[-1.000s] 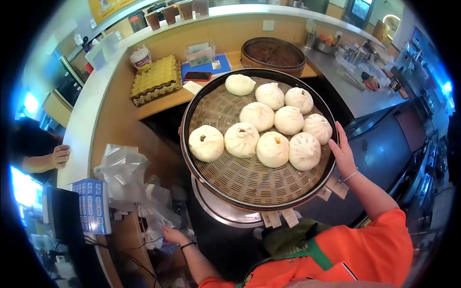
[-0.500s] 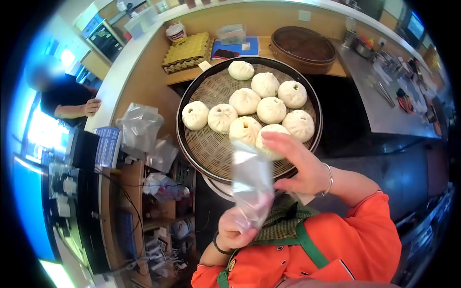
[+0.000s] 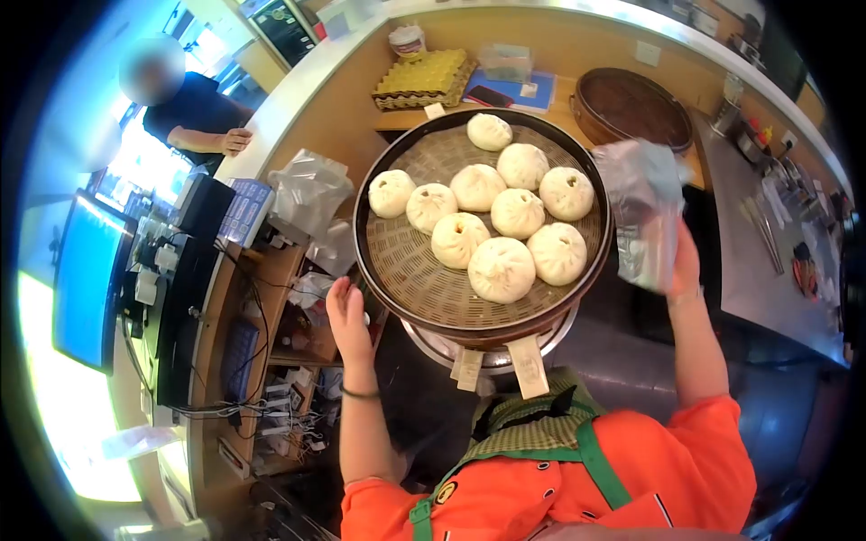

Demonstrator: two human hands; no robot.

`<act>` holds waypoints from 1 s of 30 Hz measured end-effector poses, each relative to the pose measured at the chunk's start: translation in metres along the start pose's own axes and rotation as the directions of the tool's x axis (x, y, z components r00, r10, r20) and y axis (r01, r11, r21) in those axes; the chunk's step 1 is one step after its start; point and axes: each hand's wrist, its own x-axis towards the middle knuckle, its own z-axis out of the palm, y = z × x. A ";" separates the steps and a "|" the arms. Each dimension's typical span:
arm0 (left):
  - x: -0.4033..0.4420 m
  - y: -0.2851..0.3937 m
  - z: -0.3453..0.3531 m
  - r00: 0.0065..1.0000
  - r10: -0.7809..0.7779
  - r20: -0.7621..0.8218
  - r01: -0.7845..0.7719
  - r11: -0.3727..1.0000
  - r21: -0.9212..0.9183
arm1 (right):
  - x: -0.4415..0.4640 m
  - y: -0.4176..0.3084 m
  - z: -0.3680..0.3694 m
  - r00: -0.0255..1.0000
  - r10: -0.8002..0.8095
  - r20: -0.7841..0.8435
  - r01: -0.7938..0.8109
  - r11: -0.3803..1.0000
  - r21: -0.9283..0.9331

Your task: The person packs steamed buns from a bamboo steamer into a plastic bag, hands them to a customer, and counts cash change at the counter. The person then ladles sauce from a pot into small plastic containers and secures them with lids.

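Several steamed buns [image 3: 502, 270] with pleated tops sit on the woven mat of a round steamer [image 3: 410, 261]. My left hand [image 3: 350, 317] is raised just off the steamer's lower left rim, fingers stretched out and holding nothing. To the right of the steamer, my right hand [image 3: 686, 260] grips a clear plastic bag [image 3: 645, 216]. The bag hangs beside the right rim, somewhat blurred, and hides part of the fingers. Whether anything is inside the bag I cannot tell.
A covered steamer [image 3: 631, 108] and egg trays [image 3: 426, 77] stand behind. Loose plastic bags [image 3: 309, 189] hang at the left partition. Tongs [image 3: 765, 233] lie on the steel counter [image 3: 749, 279]. Another person's hand [image 3: 236, 142] rests on the ledge.
The plastic bag has passed from my left hand to my right, which has moved right, away from the buns. My left hand has opened and moved left. The view has shifted.
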 end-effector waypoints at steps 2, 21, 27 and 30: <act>0.038 -0.003 -0.007 0.989 -0.150 -0.001 0.149 0.986 -0.080 | -0.030 0.039 0.009 0.971 0.016 -0.240 -0.032 0.998 -0.061; 0.127 0.007 0.003 0.681 0.019 0.732 -0.260 0.941 0.217 | -0.142 0.199 0.047 0.607 -0.471 -0.640 -0.013 0.799 -0.601; 0.194 -0.038 -0.004 0.808 -0.291 0.513 0.364 0.930 -0.047 | -0.095 0.143 0.035 0.355 -0.708 -0.610 0.297 0.704 -0.645; 0.270 -0.108 0.067 0.625 -0.280 0.729 0.600 0.770 -0.217 | -0.083 0.135 0.028 0.354 -0.714 -0.604 0.358 0.700 -0.618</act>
